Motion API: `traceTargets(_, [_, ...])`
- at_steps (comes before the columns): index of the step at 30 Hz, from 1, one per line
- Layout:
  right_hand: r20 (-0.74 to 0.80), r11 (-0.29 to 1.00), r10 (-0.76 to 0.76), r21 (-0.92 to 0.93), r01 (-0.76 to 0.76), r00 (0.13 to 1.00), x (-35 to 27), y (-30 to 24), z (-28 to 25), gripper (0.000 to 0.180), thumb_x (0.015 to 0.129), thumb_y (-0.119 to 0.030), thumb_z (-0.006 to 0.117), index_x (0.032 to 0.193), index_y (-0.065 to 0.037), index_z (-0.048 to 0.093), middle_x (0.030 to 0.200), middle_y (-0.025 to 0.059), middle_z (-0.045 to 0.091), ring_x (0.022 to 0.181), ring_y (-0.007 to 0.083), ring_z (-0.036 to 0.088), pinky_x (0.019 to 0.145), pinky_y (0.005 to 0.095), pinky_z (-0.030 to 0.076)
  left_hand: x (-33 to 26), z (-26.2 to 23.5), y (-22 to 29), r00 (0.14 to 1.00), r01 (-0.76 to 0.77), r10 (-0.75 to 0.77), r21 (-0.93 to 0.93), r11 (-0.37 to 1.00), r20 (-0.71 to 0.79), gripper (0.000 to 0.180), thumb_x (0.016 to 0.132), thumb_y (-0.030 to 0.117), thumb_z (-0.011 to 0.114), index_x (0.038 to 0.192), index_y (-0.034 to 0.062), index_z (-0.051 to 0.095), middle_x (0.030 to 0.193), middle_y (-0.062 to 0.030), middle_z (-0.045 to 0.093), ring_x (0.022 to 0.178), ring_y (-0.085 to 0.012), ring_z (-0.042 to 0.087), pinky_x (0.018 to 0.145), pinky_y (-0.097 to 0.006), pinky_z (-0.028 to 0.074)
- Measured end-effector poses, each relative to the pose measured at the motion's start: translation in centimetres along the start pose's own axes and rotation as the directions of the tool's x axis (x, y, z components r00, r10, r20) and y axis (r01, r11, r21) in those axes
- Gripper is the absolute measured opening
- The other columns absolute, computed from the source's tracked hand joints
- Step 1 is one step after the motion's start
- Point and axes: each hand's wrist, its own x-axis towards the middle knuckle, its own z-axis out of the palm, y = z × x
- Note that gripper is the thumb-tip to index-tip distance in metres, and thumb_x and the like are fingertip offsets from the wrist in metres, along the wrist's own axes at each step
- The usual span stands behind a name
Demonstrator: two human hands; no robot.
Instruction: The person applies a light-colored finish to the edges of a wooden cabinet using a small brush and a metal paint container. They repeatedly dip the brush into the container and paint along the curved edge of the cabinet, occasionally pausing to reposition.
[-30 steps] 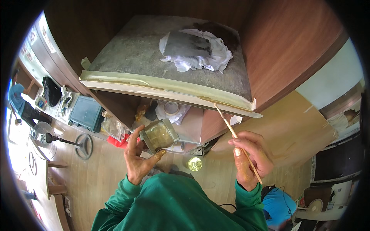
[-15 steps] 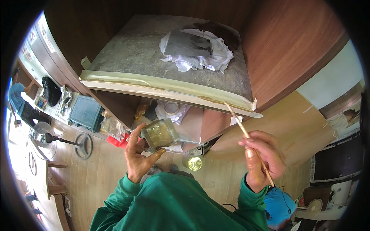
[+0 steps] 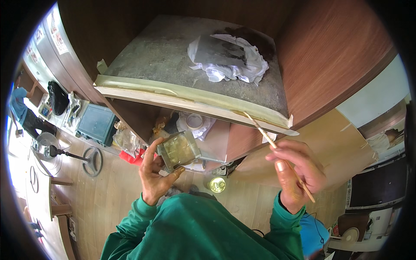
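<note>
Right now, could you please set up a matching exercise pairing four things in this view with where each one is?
Things:
1. square container
2. thin stick
3. crumpled white cloth
4. small round can

Places:
a. lying on top of the grey slab
b. held in the left hand
c. standing on the wooden floor below
d. held in the right hand, tip at the slab's front edge

Pairs: 1-b, 2-d, 3-a, 4-c

Left hand (image 3: 156, 175) holds jar (image 3: 178, 150); right hand (image 3: 297, 171) holds stick (image 3: 277, 154).
</note>
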Motion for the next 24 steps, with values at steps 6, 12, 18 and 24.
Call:
traceTargets(6, [-0.021,0.998,0.05,-0.034,-0.051,0.999,-0.7,-0.3,-1.0,0.018,0.084,-0.002,0.067,0.1,0.004,0.072,0.093,0.0206,0.069,0.079,0.0229,0.068,0.069,0.0333,0.055,0.1,0.2,0.7,0.997,-0.083,0.083,-0.094,0.992,-0.005,0.087,0.068,-0.014,0.08,0.145,-0.0009,0.041,0.142,-0.0123,0.051,0.119,-0.0246,0.062,0.095,-0.034,0.057])
traceTargets(12, [0.248,0.943,0.154,0.252,-0.217,0.956,-1.8,-1.6,0.8,0.015,0.086,-0.002,0.064,0.099,0.006,0.069,0.087,0.0198,0.072,0.079,0.0221,0.071,0.068,0.0322,0.057,-0.4,-0.2,1.8,0.994,-0.089,0.094,-0.077,0.993,0.059,0.089,0.07,-0.013,0.079,0.148,-0.0031,0.037,0.139,-0.0171,0.052,0.121,-0.0254,0.059,0.1,-0.038,0.053])
traceTargets(18, [0.392,0.93,0.213,0.199,-0.308,0.895,-1.0,-0.2,5.2,0.009,0.088,0.002,0.065,0.096,0.004,0.07,0.08,0.0082,0.072,0.068,0.0098,0.068,0.058,0.0226,0.051,-1.1,0.6,2.5,0.985,-0.174,0.173,0.083,0.981,0.021,0.082,0.066,-0.005,0.084,0.141,0.0036,0.051,0.127,-0.0141,0.058,0.109,-0.0216,0.064,0.087,-0.035,0.059])
traceTargets(24, [0.481,0.94,0.189,0.164,-0.3,0.856,-2.1,0.2,6.4,0.009,0.09,-0.003,0.069,0.098,0.001,0.072,0.074,0.0052,0.068,0.06,0.0048,0.058,0.054,0.0216,0.045,-1.3,-1.0,2.4,0.983,-0.183,0.175,0.19,0.965,0.055,0.084,0.064,-0.003,0.086,0.14,0.0051,0.051,0.128,-0.0146,0.058,0.106,-0.0238,0.065,0.082,-0.033,0.059])
